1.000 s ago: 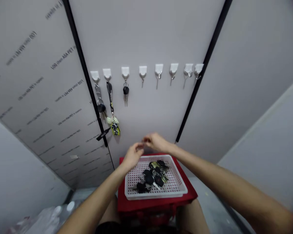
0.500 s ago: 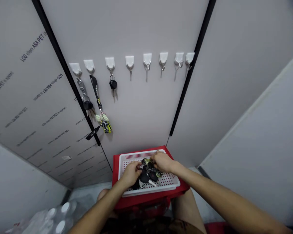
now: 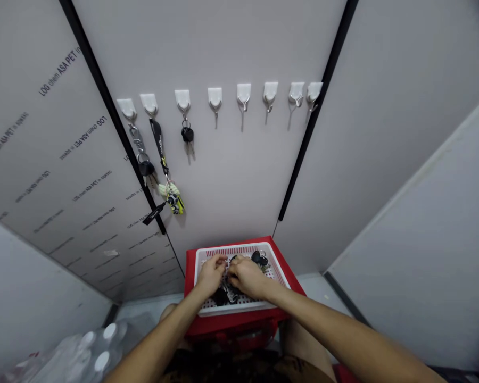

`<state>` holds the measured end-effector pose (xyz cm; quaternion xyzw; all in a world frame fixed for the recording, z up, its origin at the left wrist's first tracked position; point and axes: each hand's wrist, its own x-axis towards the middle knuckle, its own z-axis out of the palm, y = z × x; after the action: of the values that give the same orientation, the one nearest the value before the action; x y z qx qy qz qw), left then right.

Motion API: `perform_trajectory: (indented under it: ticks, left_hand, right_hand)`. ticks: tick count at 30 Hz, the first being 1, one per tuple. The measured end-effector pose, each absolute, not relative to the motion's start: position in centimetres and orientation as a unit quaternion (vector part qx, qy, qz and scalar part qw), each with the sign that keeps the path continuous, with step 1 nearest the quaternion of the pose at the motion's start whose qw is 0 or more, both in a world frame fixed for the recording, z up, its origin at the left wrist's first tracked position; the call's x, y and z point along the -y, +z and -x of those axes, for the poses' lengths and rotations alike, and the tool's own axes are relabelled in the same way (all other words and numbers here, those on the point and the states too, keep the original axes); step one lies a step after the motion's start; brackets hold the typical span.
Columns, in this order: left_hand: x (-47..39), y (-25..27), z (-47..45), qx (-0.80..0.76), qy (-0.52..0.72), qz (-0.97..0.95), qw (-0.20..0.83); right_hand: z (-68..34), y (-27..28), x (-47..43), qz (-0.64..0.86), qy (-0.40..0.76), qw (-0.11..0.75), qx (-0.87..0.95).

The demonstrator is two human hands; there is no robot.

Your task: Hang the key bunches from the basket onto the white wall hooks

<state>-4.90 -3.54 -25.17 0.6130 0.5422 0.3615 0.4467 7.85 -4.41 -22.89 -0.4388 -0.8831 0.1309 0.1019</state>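
Note:
My right hand (image 3: 248, 276) is over the middle of a white plastic basket (image 3: 281, 271), its fingers curled down onto the keys there. The fingertips and part of what they grip are hidden. Beside it on the left, my left hand (image 3: 211, 274) has its fingers loosely bent, thumb apart from them, with nothing visible between. Below the hands lies a heap of keys (image 3: 228, 293) with black heads. A separate key bunch (image 3: 259, 258) rests in the basket's far right corner.
The basket sits on a red box (image 3: 191, 266) above my lap. A row of white adhesive hooks (image 3: 214, 97) runs along the wall. Keyrings hang from the three leftmost, including black keys (image 3: 187, 134) and a black strap (image 3: 157, 139). White-capped bottles (image 3: 110, 331) stand lower left.
My right hand has moved left toward my left hand, over the heap. A key bunch now shows apart at the basket's far right. The hanging keyrings are the same.

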Motion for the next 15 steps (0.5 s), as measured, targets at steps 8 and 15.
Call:
perform_trajectory:
  ticks: [8, 15]
  left_hand:
    - [4.5, -22.1, 4.2, -0.393, 0.42, -0.596, 0.561]
    - [3.1, -17.5, 4.7, -0.412, 0.461, -0.555, 0.556]
  right_hand:
    - [-8.1, -18.9, 2.8, 0.474, 0.482, 0.344, 0.652]
    - [-7.2, -14.0, 0.8, 0.441, 0.458, 0.443, 0.632]
